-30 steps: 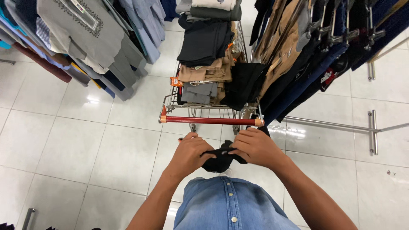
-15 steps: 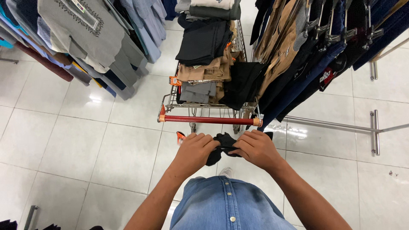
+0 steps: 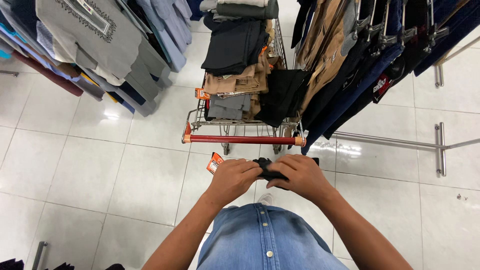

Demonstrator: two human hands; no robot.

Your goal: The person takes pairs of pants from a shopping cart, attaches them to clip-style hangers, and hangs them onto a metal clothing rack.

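1. The left hand (image 3: 234,179) and right hand (image 3: 298,175) meet in front of the person's denim shirt (image 3: 265,240), both forearms angled inward, knuckles up.
2. Both hands are closed, fingers curled tight around a small black garment (image 3: 270,170) bunched between them; only a little of it shows between the thumbs and past the right hand's far side.
3. An orange tag (image 3: 215,162) sticks out just beside the left hand, at its far left edge.
4. Compared with half a second ago, the hands have drawn closer together and the garment is squeezed smaller, with less cloth hanging loose.
5. Just beyond the hands stands one shopping cart (image 3: 243,140) with a red handle bar, piled with folded black, tan and grey clothes.
6. Two clothing racks flank the cart: grey and blue shirts (image 3: 95,45) on the left, dark and tan trousers (image 3: 360,55) on the right.
7. The floor (image 3: 100,170) is glossy white tile.
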